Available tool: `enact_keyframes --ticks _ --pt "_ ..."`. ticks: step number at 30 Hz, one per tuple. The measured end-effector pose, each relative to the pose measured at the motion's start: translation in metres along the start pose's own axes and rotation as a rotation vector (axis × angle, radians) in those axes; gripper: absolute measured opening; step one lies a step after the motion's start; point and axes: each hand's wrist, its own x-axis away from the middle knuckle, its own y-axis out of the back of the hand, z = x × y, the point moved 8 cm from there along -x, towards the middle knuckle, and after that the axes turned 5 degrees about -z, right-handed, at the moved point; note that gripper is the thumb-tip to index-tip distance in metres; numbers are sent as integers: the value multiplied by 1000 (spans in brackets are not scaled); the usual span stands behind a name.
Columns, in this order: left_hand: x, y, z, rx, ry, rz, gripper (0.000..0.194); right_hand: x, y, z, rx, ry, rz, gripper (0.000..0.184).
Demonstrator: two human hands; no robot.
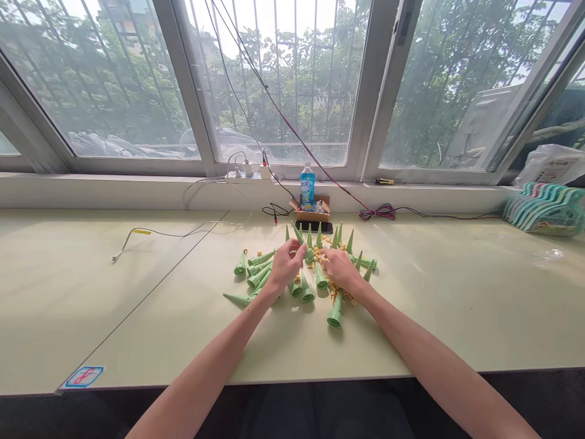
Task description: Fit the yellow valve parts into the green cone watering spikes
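Note:
My left hand (287, 263) is closed round a green plastic cone spike (298, 234), its point tilted up and to the left. Just to the right, my right hand (340, 268) has its fingers curled down among small yellow plastic pieces (317, 255); what they pinch is hidden. Several more green cone spikes lie or stand around both hands. One lies with its open, ridged end toward me (335, 318), below my right hand. Others lie bunched left of my left wrist, including a cone spike (237, 299) pointing left.
Behind the cones are a dark phone (314, 227) and a small cardboard box (315, 216) with a blue-labelled bottle (308, 188). Coiled cables (378, 211) lie by the sill. Pastel hangers (543, 210) are stacked far right. A white cable (155, 231) crosses the table at left.

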Motion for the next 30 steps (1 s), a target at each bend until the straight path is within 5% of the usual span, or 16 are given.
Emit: enact_keyframes --ticks 21,30 --pt "1 -3 -2 -5 -42 34 27 -1 -10 -2 -63 6 46 26" --pt "0 -3 0 5 -51 17 27 -1 6 2 -181 31 -117 22"
